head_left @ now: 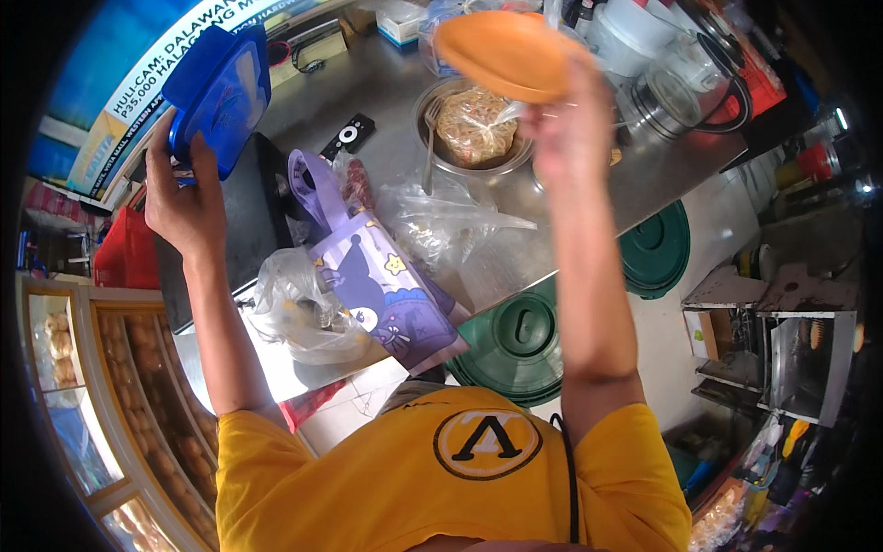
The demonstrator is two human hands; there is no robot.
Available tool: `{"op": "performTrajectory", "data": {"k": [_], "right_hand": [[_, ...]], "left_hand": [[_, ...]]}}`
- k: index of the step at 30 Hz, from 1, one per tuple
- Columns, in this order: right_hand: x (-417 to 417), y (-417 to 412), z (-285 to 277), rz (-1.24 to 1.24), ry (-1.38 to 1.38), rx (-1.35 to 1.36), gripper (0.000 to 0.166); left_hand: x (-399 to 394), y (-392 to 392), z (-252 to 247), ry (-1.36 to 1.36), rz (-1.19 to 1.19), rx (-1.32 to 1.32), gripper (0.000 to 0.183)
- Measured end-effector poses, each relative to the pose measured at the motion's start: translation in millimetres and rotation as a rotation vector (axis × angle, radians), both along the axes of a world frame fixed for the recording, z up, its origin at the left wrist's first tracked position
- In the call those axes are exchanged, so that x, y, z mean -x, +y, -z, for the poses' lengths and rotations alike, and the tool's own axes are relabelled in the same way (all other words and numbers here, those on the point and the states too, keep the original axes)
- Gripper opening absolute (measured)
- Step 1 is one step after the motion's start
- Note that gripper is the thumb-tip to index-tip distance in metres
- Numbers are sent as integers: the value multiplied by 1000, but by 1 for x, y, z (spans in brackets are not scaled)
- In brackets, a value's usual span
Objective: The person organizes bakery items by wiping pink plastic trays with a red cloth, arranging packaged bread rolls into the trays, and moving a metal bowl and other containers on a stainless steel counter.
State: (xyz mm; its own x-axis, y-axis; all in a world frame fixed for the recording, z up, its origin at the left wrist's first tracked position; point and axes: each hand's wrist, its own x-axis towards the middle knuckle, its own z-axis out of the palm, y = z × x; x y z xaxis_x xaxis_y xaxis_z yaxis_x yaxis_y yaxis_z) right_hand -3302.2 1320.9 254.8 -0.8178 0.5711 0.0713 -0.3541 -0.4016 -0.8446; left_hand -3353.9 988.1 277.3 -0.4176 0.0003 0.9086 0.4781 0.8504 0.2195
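My left hand point(186, 193) grips a blue plastic container point(224, 103) by its lower edge, tilted up at the left in front of a lit screen. Raised at the upper right, my right hand point(569, 124) holds an orange plastic plate point(503, 52); motion blurs the hand and hides its fingers in part. Below the plate, a steel bowl point(476, 169) on the metal table point(386, 90) holds a knotted clear bag of noodle-like food point(476, 127). A fork point(430, 148) leans on the bowl's left rim.
A purple cartoon tote bag point(386, 297), crumpled clear plastic bags point(441, 221) and a remote control point(348, 136) lie on the table. White tubs point(628, 41) and a steel pot point(666, 103) stand at the back right. Green lidded bins point(517, 338) are below the table's edge.
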Motion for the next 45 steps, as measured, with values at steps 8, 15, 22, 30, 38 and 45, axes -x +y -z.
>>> {"op": "performTrajectory", "data": {"k": [8,15,22,30,38,45], "right_hand": [[-27,147,38,234,-105,-87,38],[-22,152,60,325,-430,-357,69],[-62,163,112,157,-564,-816,42],[-99,112,113,-6,-451,-425,32],[-115,110,121,342,-520,-396,30],[-110,103,127,214,-367,-298,27]], "left_hand": [[9,40,-5,56,98,74,32],[3,84,-1,107,248,149,32],[7,90,4,-14,191,194,30],[67,95,38,44,206,481,36],[117,129,86,-202,215,639,30],[142,145,112,-267,233,714,23]]}}
